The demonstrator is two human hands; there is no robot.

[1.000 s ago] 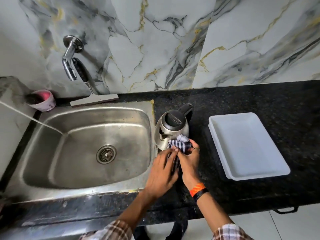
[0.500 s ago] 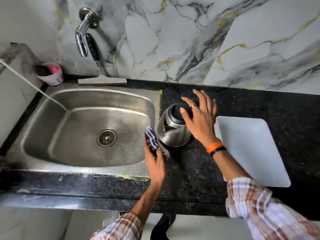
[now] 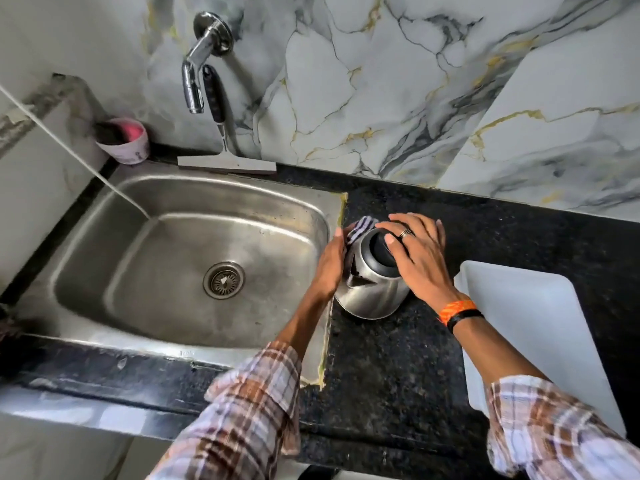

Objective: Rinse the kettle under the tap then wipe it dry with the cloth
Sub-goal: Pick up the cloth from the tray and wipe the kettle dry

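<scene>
Cloth (image 3: 360, 229) now against upright kettle (image 3: 372, 289), left hand (image 3: 329, 265) closed round it, right hand (image 3: 417, 258) flat on lid, spout seemingly sinkward

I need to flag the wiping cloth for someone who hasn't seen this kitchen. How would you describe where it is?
Find the steel sink set in the black counter; just right of its rim stands a shiny metal kettle with a black lid. The cloth is pressed against the kettle's sink-facing side by the left hand. It is the only fabric there, striped dark blue and white.
</scene>
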